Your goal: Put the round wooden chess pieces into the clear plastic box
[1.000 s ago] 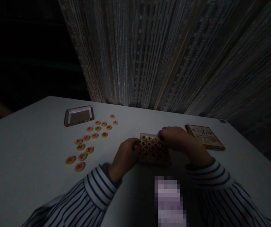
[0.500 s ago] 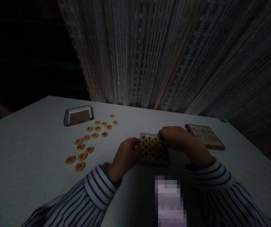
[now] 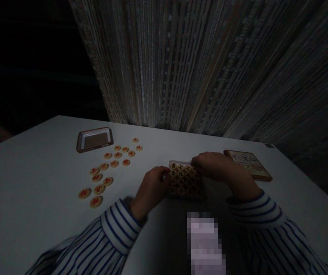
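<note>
A small box (image 3: 185, 196) sits in front of me, filled with rows of round Chinese chess pieces (image 3: 181, 173) with dark characters. My left hand (image 3: 153, 186) is closed at the box's left edge, thumb and finger pinching the rim. Over the far right corner of the box, my right hand (image 3: 214, 166) is bent down with fingers curled together. Its fingertips touch the end of the far row; whatever they pinch is hidden. Several red-marked Chinese chess pieces (image 3: 108, 181) lie loose on the table to the left.
A shallow open box lid or tray (image 3: 95, 147) lies at the back left of the white table (image 3: 52, 160). On the right is a flat box cover (image 3: 248, 164) with printed writing. Behind the table hangs a string curtain (image 3: 164, 68). The room is dim.
My right hand has shifted very slightly at the box's far right corner, showing a bit more of the far row. My left hand stays in place.
</note>
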A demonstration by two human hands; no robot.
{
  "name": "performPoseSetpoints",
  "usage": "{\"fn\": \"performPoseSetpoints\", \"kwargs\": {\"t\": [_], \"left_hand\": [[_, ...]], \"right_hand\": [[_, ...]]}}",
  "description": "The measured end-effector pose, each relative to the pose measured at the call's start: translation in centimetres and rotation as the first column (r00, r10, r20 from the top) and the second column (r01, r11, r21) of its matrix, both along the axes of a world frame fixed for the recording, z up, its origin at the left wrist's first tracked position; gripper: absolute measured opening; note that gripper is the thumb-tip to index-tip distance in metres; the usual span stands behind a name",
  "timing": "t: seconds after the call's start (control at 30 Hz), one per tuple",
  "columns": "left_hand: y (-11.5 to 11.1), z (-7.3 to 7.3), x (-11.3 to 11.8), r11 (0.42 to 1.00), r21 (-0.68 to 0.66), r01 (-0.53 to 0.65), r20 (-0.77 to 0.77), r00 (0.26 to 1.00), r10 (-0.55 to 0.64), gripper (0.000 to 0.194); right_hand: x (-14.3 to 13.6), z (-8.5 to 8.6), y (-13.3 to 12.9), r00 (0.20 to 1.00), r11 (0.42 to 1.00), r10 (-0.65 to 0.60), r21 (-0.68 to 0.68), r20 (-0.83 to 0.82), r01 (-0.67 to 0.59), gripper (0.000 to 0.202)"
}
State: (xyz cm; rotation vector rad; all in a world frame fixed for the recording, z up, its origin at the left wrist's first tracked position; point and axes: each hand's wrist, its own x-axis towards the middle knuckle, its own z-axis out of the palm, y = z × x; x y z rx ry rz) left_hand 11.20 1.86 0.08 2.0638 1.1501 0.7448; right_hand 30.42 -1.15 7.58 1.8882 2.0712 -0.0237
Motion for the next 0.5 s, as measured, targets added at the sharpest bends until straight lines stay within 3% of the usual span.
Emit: {"fn": "performPoseSetpoints", "kwargs": {"t": [0.5], "left_hand": [[0.03,-0.2,-0.07,0.999,0.033,0.006,0.003,1.0,-0.006,0.021]], "right_hand": [[-0.08,-0.29,0.15,1.0,1.0,0.007,-0.012,-0.014,-0.007,0.028]]}}
